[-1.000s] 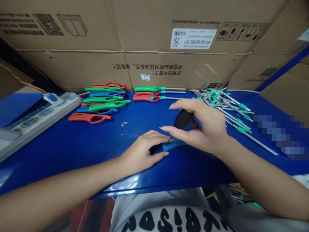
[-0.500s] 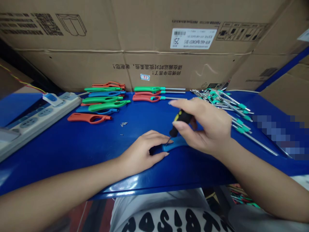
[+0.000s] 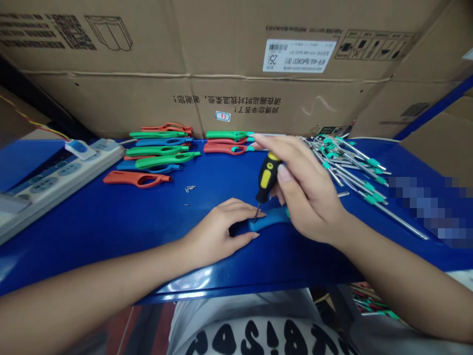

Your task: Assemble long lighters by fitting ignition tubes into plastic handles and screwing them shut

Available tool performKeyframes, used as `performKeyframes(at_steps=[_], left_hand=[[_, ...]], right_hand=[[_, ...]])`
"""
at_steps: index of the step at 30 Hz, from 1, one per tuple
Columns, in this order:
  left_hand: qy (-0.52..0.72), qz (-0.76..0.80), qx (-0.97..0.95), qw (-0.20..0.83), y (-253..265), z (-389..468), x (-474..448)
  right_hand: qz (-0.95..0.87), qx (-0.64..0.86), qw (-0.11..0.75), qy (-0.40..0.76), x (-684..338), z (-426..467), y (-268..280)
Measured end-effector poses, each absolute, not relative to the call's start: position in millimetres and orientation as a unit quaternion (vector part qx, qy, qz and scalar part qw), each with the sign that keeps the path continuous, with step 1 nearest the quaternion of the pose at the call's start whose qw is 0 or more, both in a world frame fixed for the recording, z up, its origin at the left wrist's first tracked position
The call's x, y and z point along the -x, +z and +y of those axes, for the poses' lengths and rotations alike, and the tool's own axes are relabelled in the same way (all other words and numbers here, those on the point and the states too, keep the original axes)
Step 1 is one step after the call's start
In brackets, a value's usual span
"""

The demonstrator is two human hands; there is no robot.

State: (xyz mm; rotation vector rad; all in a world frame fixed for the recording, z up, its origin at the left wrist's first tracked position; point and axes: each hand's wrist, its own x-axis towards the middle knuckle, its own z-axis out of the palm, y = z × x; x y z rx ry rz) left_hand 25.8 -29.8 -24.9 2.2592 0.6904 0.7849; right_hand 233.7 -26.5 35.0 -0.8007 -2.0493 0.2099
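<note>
My right hand (image 3: pixel 310 190) is closed around a small black and yellow screwdriver (image 3: pixel 266 180), held nearly upright. Its tip meets the left end of a blue lighter (image 3: pixel 271 219) lying flat on the table. My left hand (image 3: pixel 218 229) steadies that same end, index finger on the far side and thumb on the near side. The lighter's right part is hidden behind my right hand. Left of my hands lie several tiny screws (image 3: pixel 189 188), with a single screw (image 3: pixel 186 204) closer to me.
Orange, green and blue lighter handles (image 3: pixel 136 178) lie at the back left. Behind my right hand are long lighters (image 3: pixel 225 148) with metal tubes. A heap of metal rods with green ends (image 3: pixel 354 167) lies right. A power strip (image 3: pixel 70 172) runs along the left; a cardboard box (image 3: pixel 148 98) stands behind.
The screwdriver has swung more upright, and my right hand has shifted its grip on the handle, fingers extending further left. My left hand and the blue lighter have stayed in place.
</note>
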Motion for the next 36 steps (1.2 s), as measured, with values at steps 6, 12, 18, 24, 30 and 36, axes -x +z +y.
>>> performKeyframes(at_steps=[6, 12, 18, 24, 30, 36], left_hand=[[0.299, 0.265, -0.862, 0.311, -28, -29, -25], [0.300, 0.261, -0.865, 0.306, -27, -29, -24], [0.299, 0.257, -0.865, 0.311, -26, -28, -25], [0.296, 0.263, -0.867, 0.303, -25, -29, -25], [0.282, 0.266, -0.868, 0.311, -23, -29, -25], [0.291, 0.261, -0.873, 0.292, -26, -28, -25]], right_hand=[[-0.821, 0.327, 0.462, 0.076, -234, -20, 35], [-0.836, 0.292, 0.462, 0.051, -238, -24, 39], [-0.836, 0.289, 0.424, 0.195, -238, -21, 38], [-0.840, 0.299, 0.447, -0.074, -240, -27, 39], [-0.852, 0.291, 0.396, 0.181, -235, -31, 44], [-0.829, 0.279, 0.481, -0.069, -234, -28, 43]])
